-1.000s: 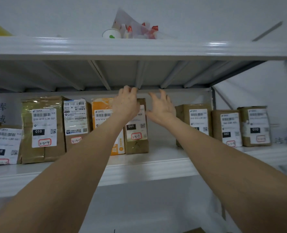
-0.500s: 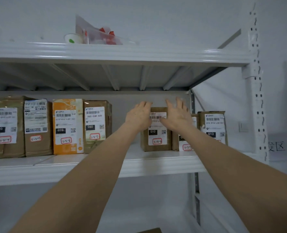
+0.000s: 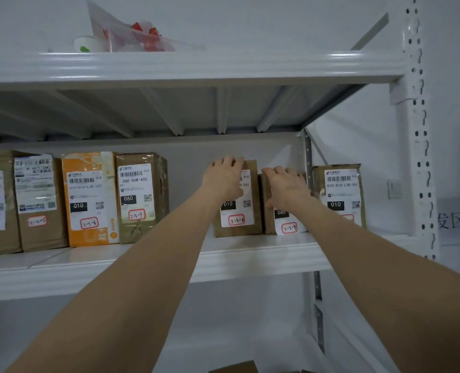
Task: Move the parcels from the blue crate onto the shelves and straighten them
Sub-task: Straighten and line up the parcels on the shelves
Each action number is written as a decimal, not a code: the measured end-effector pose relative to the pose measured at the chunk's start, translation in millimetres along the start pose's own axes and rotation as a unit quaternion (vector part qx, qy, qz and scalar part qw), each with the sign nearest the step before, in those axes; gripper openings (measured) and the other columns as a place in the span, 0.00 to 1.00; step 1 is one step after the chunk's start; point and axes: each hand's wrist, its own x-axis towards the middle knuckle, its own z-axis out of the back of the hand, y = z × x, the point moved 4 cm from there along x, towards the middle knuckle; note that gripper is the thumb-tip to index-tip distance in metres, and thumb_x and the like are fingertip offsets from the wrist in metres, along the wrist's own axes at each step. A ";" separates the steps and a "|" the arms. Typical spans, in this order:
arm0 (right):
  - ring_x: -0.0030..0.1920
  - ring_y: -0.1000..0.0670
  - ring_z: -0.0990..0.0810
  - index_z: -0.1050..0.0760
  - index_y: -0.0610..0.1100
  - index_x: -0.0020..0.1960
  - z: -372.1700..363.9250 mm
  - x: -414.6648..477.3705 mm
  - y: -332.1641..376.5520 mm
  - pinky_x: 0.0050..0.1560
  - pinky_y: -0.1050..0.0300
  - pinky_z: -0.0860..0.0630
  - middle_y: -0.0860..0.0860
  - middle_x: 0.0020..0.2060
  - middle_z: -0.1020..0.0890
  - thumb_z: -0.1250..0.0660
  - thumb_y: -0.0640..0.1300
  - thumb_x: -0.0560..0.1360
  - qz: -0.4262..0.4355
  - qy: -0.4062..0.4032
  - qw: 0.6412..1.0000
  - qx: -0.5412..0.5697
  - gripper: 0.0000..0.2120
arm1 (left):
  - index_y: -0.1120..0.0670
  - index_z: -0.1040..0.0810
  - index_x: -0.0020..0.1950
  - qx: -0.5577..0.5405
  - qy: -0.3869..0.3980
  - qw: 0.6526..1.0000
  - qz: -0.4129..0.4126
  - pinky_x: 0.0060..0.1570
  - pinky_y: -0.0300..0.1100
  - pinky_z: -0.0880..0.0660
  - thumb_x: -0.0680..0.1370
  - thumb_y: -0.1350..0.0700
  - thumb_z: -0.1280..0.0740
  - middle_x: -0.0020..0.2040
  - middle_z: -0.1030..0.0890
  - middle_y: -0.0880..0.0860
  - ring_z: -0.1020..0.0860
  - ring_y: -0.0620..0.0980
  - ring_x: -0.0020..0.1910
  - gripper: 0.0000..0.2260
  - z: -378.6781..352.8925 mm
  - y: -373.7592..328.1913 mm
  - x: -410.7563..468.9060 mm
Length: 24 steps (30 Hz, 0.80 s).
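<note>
The left hand [image 3: 225,180] hooks its fingers over the top edge of the parcel labelled 3-2-8 [image 3: 239,211]. The right hand [image 3: 288,188] grips the parcel labelled 3-2-9 [image 3: 284,224] likewise. Both parcels stand upright, touching, on the middle shelf [image 3: 250,261].

Clear plastic bag [image 3: 132,30], white cup [image 3: 84,44] beside it, wall switch [image 3: 394,188]
</note>
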 end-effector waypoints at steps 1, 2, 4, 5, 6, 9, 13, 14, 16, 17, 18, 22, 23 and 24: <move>0.68 0.41 0.35 0.42 0.47 0.75 -2.3 2.1 4.1 0.62 0.45 0.31 0.46 0.69 0.31 0.24 0.46 0.67 0.000 -0.002 1.000 0.001 0.42 | 0.54 0.47 0.77 -0.004 0.000 1.000 0.004 0.68 0.52 0.37 0.74 0.51 0.32 0.72 0.38 0.57 0.37 0.59 0.70 0.36 0.2 5.9 -0.3; 0.68 0.41 0.35 0.42 0.47 0.75 -5.1 4.7 9.6 0.61 0.46 0.31 0.47 0.68 0.31 0.23 0.47 0.67 0.000 -0.003 1.000 0.005 0.42 | 0.53 0.45 0.76 -0.008 0.001 1.000 0.009 0.67 0.52 0.36 0.74 0.51 0.32 0.71 0.37 0.57 0.36 0.59 0.69 0.35 0.4 12.8 -0.7; 0.68 0.42 0.36 0.41 0.48 0.74 -10.3 10.8 23.5 0.60 0.46 0.31 0.48 0.68 0.30 0.24 0.49 0.67 -0.002 -0.010 1.000 0.019 0.41 | 0.53 0.43 0.75 -0.011 0.007 1.000 0.020 0.66 0.51 0.34 0.74 0.51 0.32 0.70 0.36 0.57 0.36 0.59 0.69 0.33 1.0 27.8 -1.7; 0.68 0.42 0.36 0.40 0.49 0.74 -12.3 13.1 31.3 0.61 0.45 0.32 0.48 0.68 0.30 0.24 0.49 0.67 -0.003 -0.016 1.000 0.021 0.40 | 0.54 0.42 0.75 -0.013 0.010 1.000 0.025 0.66 0.51 0.33 0.74 0.52 0.32 0.70 0.36 0.57 0.35 0.59 0.69 0.32 1.1 35.1 -2.7; 0.67 0.42 0.35 0.39 0.49 0.73 -14.0 15.3 39.7 0.61 0.44 0.32 0.48 0.67 0.30 0.25 0.50 0.67 -0.002 -0.025 1.000 0.018 0.39 | 0.54 0.41 0.74 -0.015 0.010 0.999 0.029 0.66 0.52 0.33 0.74 0.52 0.32 0.70 0.35 0.57 0.35 0.59 0.68 0.32 1.6 42.6 -4.2; 0.66 0.42 0.34 0.35 0.50 0.70 -20.0 19.5 65.1 0.62 0.41 0.35 0.49 0.66 0.28 0.26 0.51 0.67 0.008 -0.049 0.999 0.009 0.34 | 0.54 0.40 0.74 -0.021 0.009 0.999 0.042 0.65 0.52 0.32 0.74 0.53 0.31 0.69 0.34 0.57 0.34 0.58 0.67 0.32 2.3 65.4 -11.4; 0.67 0.42 0.36 0.39 0.52 0.73 -27.0 24.8 90.4 0.64 0.41 0.37 0.49 0.68 0.31 0.28 0.50 0.69 0.026 -0.042 0.998 0.032 0.36 | 0.55 0.40 0.73 -0.018 0.018 0.998 0.061 0.65 0.52 0.32 0.74 0.53 0.30 0.68 0.33 0.58 0.33 0.59 0.67 0.31 4.8 93.1 -20.8; 0.68 0.42 0.37 0.40 0.53 0.74 -26.2 26.0 92.9 0.65 0.41 0.38 0.48 0.71 0.33 0.29 0.50 0.69 0.031 -0.035 0.998 0.040 0.37 | 0.55 0.39 0.73 -0.017 0.020 0.998 0.065 0.66 0.53 0.33 0.73 0.52 0.30 0.68 0.33 0.58 0.33 0.59 0.67 0.31 5.1 98.0 -22.8; 0.71 0.41 0.40 0.42 0.54 0.75 -19.6 27.1 90.2 0.67 0.41 0.39 0.47 0.74 0.40 0.31 0.50 0.69 0.018 -0.048 0.997 0.063 0.37 | 0.55 0.39 0.72 -0.017 0.018 0.997 0.073 0.66 0.53 0.33 0.74 0.52 0.30 0.68 0.33 0.57 0.33 0.59 0.67 0.30 5.2 105.1 -25.5; 0.72 0.40 0.42 0.42 0.55 0.75 -16.0 27.0 85.6 0.68 0.40 0.40 0.46 0.75 0.43 0.32 0.50 0.69 -0.004 -0.064 0.995 0.073 0.37 | 0.55 0.39 0.72 -0.016 0.015 0.997 0.076 0.67 0.54 0.34 0.74 0.52 0.31 0.68 0.33 0.57 0.33 0.59 0.67 0.30 4.9 106.9 -26.8; 0.73 0.40 0.44 0.43 0.55 0.75 -14.6 26.8 80.0 0.69 0.39 0.41 0.46 0.76 0.45 0.31 0.50 0.70 -0.032 -0.070 0.994 0.082 0.37 | 0.55 0.39 0.73 -0.013 0.009 0.997 0.077 0.68 0.55 0.35 0.74 0.52 0.31 0.68 0.33 0.57 0.33 0.59 0.68 0.30 4.5 107.8 -28.1; 0.72 0.38 0.45 0.46 0.53 0.76 -25.8 22.5 76.2 0.66 0.41 0.36 0.44 0.74 0.45 0.32 0.48 0.71 -0.067 0.047 0.988 0.130 0.38 | 0.55 0.41 0.75 0.002 -0.034 0.998 0.051 0.71 0.56 0.40 0.76 0.54 0.34 0.70 0.34 0.58 0.35 0.59 0.69 0.29 4.4 99.9 -29.8; 0.72 0.38 0.44 0.46 0.53 0.76 -24.8 21.4 79.1 0.66 0.42 0.35 0.43 0.74 0.44 0.32 0.49 0.71 -0.058 0.049 0.990 0.120 0.38 | 0.55 0.41 0.75 -0.006 -0.049 0.998 0.041 0.69 0.54 0.38 0.76 0.54 0.35 0.70 0.34 0.58 0.34 0.58 0.69 0.29 5.5 95.0 -28.9; 0.71 0.38 0.43 0.47 0.53 0.76 -20.5 20.6 80.6 0.66 0.42 0.35 0.43 0.74 0.44 0.32 0.51 0.71 -0.051 0.034 0.993 0.105 0.38 | 0.54 0.41 0.74 -0.018 -0.064 0.997 0.031 0.68 0.53 0.36 0.76 0.55 0.35 0.70 0.34 0.57 0.34 0.58 0.69 0.28 6.8 88.2 -27.3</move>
